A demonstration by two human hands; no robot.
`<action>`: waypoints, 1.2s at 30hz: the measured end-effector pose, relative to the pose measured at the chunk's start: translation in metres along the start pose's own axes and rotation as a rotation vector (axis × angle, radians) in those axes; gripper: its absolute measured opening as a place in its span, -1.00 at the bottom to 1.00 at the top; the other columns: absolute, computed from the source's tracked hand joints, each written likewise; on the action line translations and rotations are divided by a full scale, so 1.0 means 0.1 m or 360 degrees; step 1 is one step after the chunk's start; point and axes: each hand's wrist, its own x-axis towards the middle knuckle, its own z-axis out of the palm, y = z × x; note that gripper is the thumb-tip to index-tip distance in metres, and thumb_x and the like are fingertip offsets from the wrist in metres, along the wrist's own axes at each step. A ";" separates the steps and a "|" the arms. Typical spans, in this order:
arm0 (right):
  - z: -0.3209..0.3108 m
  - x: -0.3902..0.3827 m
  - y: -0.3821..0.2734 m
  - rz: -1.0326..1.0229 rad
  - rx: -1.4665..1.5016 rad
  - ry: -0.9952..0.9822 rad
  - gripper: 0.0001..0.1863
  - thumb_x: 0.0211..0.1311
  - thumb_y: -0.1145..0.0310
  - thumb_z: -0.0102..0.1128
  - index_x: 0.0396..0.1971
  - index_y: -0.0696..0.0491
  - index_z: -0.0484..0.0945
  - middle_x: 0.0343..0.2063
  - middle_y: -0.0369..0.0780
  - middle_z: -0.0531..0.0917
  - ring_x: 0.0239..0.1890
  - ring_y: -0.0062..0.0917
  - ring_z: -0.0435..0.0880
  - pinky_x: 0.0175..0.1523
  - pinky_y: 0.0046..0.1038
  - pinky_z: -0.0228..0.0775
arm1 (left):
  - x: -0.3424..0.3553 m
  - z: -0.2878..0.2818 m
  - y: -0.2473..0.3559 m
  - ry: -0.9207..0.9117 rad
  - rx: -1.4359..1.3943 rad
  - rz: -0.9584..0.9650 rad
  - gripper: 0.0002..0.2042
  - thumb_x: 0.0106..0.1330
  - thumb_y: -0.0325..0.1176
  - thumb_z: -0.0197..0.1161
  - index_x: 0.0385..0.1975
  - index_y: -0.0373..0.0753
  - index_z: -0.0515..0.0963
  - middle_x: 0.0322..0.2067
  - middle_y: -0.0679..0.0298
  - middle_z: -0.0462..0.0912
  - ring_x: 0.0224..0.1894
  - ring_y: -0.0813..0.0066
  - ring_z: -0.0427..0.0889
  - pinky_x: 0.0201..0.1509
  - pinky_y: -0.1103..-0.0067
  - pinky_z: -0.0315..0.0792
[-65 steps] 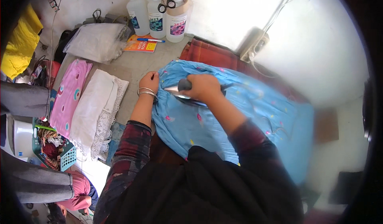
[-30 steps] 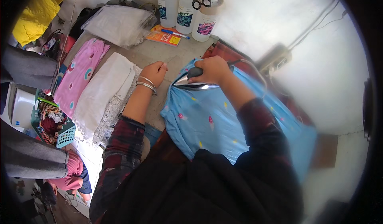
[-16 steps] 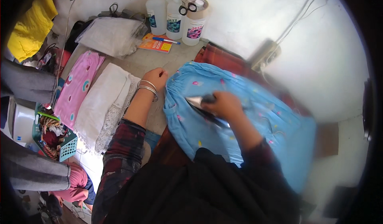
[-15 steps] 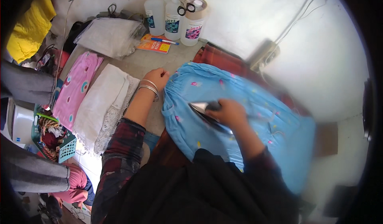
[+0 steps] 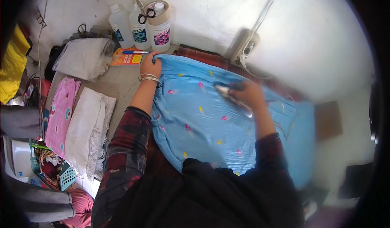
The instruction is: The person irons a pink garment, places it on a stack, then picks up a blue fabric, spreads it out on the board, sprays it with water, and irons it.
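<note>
A light-blue cloth (image 5: 203, 128) with small pink and yellow motifs lies spread before me, gathered along its left edge. At its far left corner, my left hand (image 5: 150, 66) is closed on the edge of the fabric. My right hand (image 5: 250, 94) grips the handle of a clothes iron (image 5: 222, 90), somewhat blurred, which rests on the far middle part of the cloth. The iron's shiny tip points to the far left; my fingers hide most of the handle.
On the left lie a folded white lace cloth (image 5: 84, 126), a folded pink cloth (image 5: 61, 114) and a plastic-wrapped pack (image 5: 83, 57). White bottles (image 5: 161, 35) with scissors (image 5: 146, 16) stand by the wall. A power strip (image 5: 247, 47) hangs behind the cloth. Someone's grey-clad legs (image 5: 40, 203) show at left.
The iron has moved with my right hand toward the far right over the cloth. My left hand has taken hold of the far left corner. The view has shifted right.
</note>
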 end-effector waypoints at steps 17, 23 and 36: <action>0.17 0.52 -1.70 -0.0802 -0.0254 -0.0180 -0.47 -0.12 -0.20 0.30 -0.22 -0.12 0.65 -0.31 -0.20 0.69 -0.18 -0.31 0.66 -0.09 -0.27 0.47 | -0.31 0.02 -0.05 0.0282 -0.0059 0.0402 -0.56 0.06 -0.43 0.32 0.02 -0.17 0.53 -0.20 0.32 0.58 -0.37 0.57 0.52 -0.28 0.60 0.43; 0.41 0.70 -2.03 -0.0868 -0.0114 -0.0022 -0.43 -0.13 -0.24 0.28 -0.27 -0.06 0.65 -0.31 -0.18 0.68 -0.18 -0.30 0.65 -0.10 -0.25 0.46 | 0.03 -0.02 -0.09 0.0299 -0.0011 0.0120 -0.54 -0.02 -0.40 0.36 -0.01 -0.13 0.54 -0.24 0.27 0.58 -0.32 0.45 0.53 -0.20 0.52 0.45; 0.33 0.60 -1.97 -0.0656 -0.0102 -0.0045 -0.38 -0.11 -0.23 0.29 -0.18 -0.04 0.61 -0.25 -0.17 0.68 -0.14 -0.30 0.65 -0.07 -0.25 0.46 | 0.50 0.00 -0.60 0.0066 -0.1093 -0.0305 -0.65 0.11 -0.45 0.38 -0.10 -0.38 0.52 -0.23 0.23 0.61 -0.19 0.55 0.57 -0.06 0.66 0.47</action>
